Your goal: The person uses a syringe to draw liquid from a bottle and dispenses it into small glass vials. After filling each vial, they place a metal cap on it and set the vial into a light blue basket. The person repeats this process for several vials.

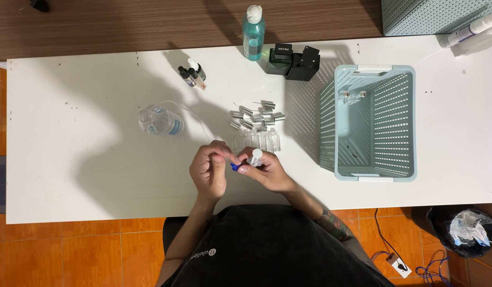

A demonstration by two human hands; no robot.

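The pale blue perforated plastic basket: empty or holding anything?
Nearly empty: the pale blue perforated plastic basket holds two small clear vials at its far end; the floor elsewhere shows bare.

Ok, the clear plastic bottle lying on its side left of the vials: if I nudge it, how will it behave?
The clear bottle lies on its side on the smooth white table, so it would probably roll. It looks thin-walled and mostly empty, so likely light and easily squeezed. A thin tube seems to lead from it and might drag.
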